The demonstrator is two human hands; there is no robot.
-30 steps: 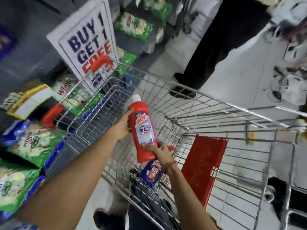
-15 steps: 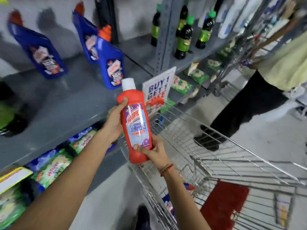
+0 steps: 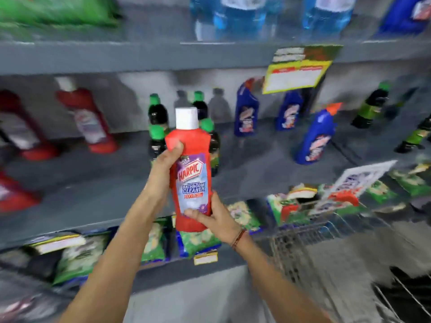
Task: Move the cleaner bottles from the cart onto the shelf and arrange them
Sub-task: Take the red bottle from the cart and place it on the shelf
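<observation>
The red cleaner bottle (image 3: 191, 173) is upright in front of the middle shelf (image 3: 93, 194), held off its surface in both hands, white cap up and label toward the camera. The left hand (image 3: 163, 169) wraps the shoulder and upper body from the left side, thumb pressed over the red plastic near the neck; the right hand (image 3: 214, 217) cups the lower part, fingers curled across the bottom of the label, so both hands are closed firmly around this one bottle. The main risk, as I judge it, is the crowded spot directly behind: a cluster of dark bottles with green caps (image 3: 158, 127) stands just beyond the held bottle, and pushing straight in could knock one over and start a chain of falls. The matching red bottles (image 3: 86, 120) stand well to the left, leaning in this wide-angle view, and the blue bottles (image 3: 246, 110) stand to the right, so setting the bottle down among the green-capped ones would also leave it badly sorted. The bare grey shelf surface between the red group and the dark cluster looks like the safer landing place. Letting go with one hand early could let the tall, narrow bottle tip, and the cart (image 3: 326, 229) sits low at the right, where a dropped bottle might strike its wire rim. Much of the scene is blurred, so exact gaps are hard to read.
</observation>
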